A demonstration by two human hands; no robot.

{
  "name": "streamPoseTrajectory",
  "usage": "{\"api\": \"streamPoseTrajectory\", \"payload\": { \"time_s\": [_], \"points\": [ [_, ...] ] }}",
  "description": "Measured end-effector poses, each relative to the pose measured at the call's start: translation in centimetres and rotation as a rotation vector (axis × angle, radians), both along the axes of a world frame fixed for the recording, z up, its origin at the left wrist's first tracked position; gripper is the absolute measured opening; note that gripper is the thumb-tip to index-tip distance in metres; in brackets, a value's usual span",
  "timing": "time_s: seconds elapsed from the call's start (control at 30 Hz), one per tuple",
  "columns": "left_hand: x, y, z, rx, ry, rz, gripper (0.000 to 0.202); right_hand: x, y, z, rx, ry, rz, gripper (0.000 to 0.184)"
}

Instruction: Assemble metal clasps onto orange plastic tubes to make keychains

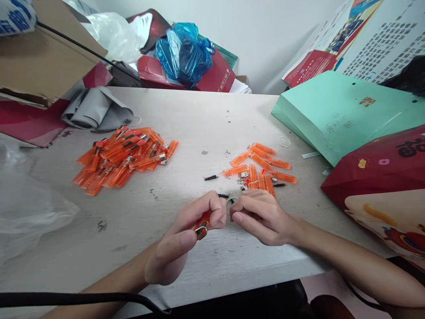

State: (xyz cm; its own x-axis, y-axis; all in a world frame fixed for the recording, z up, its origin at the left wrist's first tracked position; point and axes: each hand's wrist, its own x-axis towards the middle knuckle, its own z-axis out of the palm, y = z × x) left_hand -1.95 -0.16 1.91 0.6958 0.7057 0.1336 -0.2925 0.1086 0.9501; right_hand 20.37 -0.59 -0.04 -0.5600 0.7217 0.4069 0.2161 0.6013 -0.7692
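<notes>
My left hand [186,237] is closed around an orange lighter [202,227], whose metal top pokes out between thumb and fingers. My right hand [262,217] is pinched shut just to its right, fingertips almost touching the left hand; a small dark part shows between them, too small to name. A large pile of orange lighters [122,157] lies at the left of the table. A smaller group of orange lighters [262,170] lies just beyond my right hand. Small black pieces [211,177] are scattered between the two.
A mint-green paper bag [345,115] and a red bag [375,168] lie at the right. Cardboard box [40,53], grey folded material [93,110], blue plastic bag [184,51] and red boxes crowd the back. A clear plastic bag [26,208] sits at the left. A rubber band [284,141] lies near the green bag.
</notes>
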Motion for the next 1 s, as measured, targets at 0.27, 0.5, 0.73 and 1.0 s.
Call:
{"api": "streamPoseTrajectory", "payload": {
  "time_s": [0.27,0.5,0.73,1.0],
  "points": [
    [-0.02,-0.63,0.81,0.021,0.049,0.056,0.039,-0.12,-0.05,-0.22,0.011,-0.002,-0.016,0.018],
    [0.03,-0.52,0.46,0.089,0.055,0.067,0.038,-0.11,-0.08,-0.41,0.009,0.004,-0.013,0.015],
    [-0.14,-0.58,0.30,0.130,0.094,0.059,0.041,-0.07,-0.03,-0.36,0.020,0.002,-0.013,0.015],
    [0.03,-0.38,-0.01,0.135,0.076,0.043,0.037,-0.11,0.06,-0.40,0.022,-0.009,-0.007,0.015]
  ]
}}
